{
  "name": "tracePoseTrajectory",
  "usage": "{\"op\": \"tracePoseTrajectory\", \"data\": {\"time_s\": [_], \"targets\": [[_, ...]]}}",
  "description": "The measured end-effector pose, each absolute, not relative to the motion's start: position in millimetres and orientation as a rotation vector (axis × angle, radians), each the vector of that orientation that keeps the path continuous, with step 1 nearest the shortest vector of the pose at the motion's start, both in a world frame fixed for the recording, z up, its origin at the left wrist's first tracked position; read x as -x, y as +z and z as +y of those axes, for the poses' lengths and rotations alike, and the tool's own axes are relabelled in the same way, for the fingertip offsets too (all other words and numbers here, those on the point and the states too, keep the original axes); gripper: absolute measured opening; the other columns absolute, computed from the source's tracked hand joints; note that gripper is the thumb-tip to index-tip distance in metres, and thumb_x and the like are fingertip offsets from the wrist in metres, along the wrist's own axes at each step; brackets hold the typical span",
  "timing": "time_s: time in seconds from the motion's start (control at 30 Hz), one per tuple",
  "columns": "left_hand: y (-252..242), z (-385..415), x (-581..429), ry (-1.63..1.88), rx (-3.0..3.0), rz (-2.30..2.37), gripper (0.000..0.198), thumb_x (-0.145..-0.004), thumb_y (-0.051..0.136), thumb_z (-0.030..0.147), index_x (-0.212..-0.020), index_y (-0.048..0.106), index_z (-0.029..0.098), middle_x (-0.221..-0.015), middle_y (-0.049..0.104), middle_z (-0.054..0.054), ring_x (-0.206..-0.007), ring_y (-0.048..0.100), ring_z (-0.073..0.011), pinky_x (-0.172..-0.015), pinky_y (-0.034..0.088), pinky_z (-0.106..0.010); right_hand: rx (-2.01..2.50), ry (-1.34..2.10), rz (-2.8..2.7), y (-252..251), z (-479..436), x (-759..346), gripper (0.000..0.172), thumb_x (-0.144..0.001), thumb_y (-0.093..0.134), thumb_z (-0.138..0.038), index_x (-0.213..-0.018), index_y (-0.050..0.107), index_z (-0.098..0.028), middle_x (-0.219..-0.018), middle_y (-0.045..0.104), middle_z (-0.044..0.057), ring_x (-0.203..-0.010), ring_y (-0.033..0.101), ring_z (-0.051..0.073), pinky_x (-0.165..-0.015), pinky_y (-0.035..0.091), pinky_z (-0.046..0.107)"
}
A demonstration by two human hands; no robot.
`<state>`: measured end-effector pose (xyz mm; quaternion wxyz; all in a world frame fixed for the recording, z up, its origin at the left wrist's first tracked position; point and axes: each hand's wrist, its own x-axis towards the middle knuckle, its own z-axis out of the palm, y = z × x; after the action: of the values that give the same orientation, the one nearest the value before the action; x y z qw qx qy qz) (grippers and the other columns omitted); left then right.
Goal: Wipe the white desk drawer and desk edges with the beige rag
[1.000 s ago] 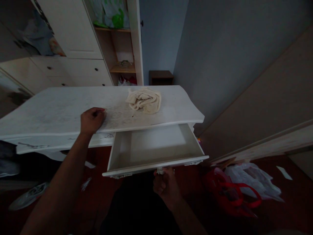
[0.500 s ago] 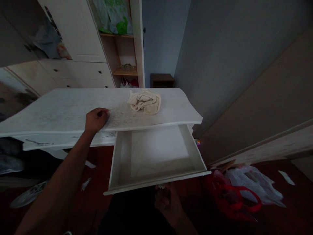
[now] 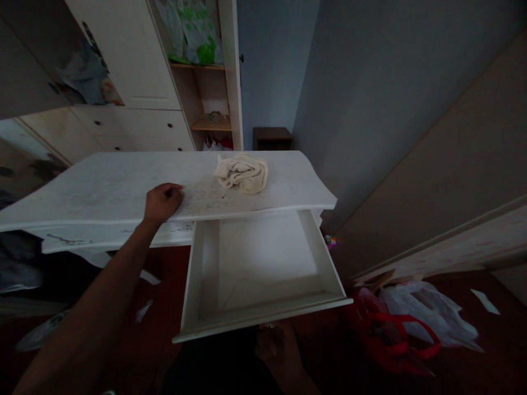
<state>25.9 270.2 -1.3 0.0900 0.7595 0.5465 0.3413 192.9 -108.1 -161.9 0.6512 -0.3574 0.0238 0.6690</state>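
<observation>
A white desk [image 3: 123, 175] with scuffs on its top spans the middle. My left hand [image 3: 163, 201] rests on the desktop near its front edge, fingers curled closed, with nothing visible in them. To the right of it lies a crumpled cream cloth [image 3: 242, 173]. Below the desktop a white drawer [image 3: 263, 252] is pulled far out, bare inside. My right hand [image 3: 278, 348] is under the drawer's front edge, its fingers curled on a small pale drawer handle [image 3: 268, 326]. The drawer front hides part of that grip, and the area is dark.
A red bag [image 3: 382, 334] and a white plastic bag [image 3: 432, 318] lie on the dark red floor at right. A pale cabinet [image 3: 140, 120] with an open shelf stands behind the desk. The grey wall [image 3: 370, 109] rises close on the right.
The drawer has come slightly farther out toward me, along with my right hand. My left hand keeps its place on the desktop. The view has shifted a little.
</observation>
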Motion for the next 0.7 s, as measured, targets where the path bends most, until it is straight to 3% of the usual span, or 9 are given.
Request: {"op": "tracePoseTrajectory", "data": {"time_s": [0.2, 0.3, 0.5, 0.6, 0.7], "targets": [[-2, 278, -30, 1.176, -1.878, 1.53, 0.023, -0.072, 0.061, 0.02, -0.091, 0.072, 0.011, -0.072, 0.064, 0.001, -0.065, 0.053, -0.0102, -0.065, 0.042, -0.021, 0.809, 1.556, -0.032, -178, -107, -192, 0.05, -0.062, 0.076, -0.064, -0.064, 0.061, -0.016, -0.037, 0.034, -0.009, -0.037, 0.026, 0.005, -0.043, 0.023, 0.022], [-6, 281, -42, 1.294, -1.773, 1.448, 0.029, -0.077, 0.053, 0.023, -0.097, 0.069, 0.009, -0.077, 0.066, -0.001, -0.063, 0.053, -0.0095, -0.06, 0.043, -0.021, 0.821, 1.528, -0.069, -186, -107, -193, 0.05, -0.065, 0.074, -0.064, -0.067, 0.063, -0.015, -0.037, 0.035, -0.008, -0.037, 0.028, 0.006, -0.042, 0.024, 0.023], [7, 274, -112, 1.318, -2.029, 1.09, 0.034, -0.078, 0.058, 0.037, -0.099, 0.068, 0.012, -0.096, 0.069, -0.008, -0.086, 0.063, -0.0158, -0.081, 0.051, -0.028, 0.935, 1.557, -0.148, -192, -107, -200, 0.057, -0.061, 0.072, -0.069, -0.067, 0.064, -0.013, -0.038, 0.037, -0.007, -0.036, 0.032, 0.007, -0.042, 0.027, 0.023], [24, 270, -162, 1.217, -2.198, 1.098, 0.063, -0.074, 0.066, 0.047, -0.124, 0.057, 0.01, -0.126, 0.059, -0.016, -0.115, 0.057, -0.024, -0.098, 0.046, -0.037, 0.97, 1.5, -0.206, -190, -108, -202, 0.059, -0.06, 0.072, -0.072, -0.07, 0.066, -0.014, -0.04, 0.041, -0.005, -0.038, 0.038, 0.009, -0.044, 0.032, 0.024], [36, 270, -204, 0.925, -2.36, 1.306, 0.108, -0.063, 0.073, 0.066, -0.149, 0.031, 0.014, -0.152, 0.033, -0.022, -0.142, 0.029, -0.037, -0.112, 0.03, -0.052, 0.981, 1.447, -0.265, -194, -109, -202, 0.059, -0.061, 0.073, -0.072, -0.071, 0.067, -0.014, -0.042, 0.044, -0.004, -0.04, 0.041, 0.01, -0.044, 0.034, 0.025]]}}
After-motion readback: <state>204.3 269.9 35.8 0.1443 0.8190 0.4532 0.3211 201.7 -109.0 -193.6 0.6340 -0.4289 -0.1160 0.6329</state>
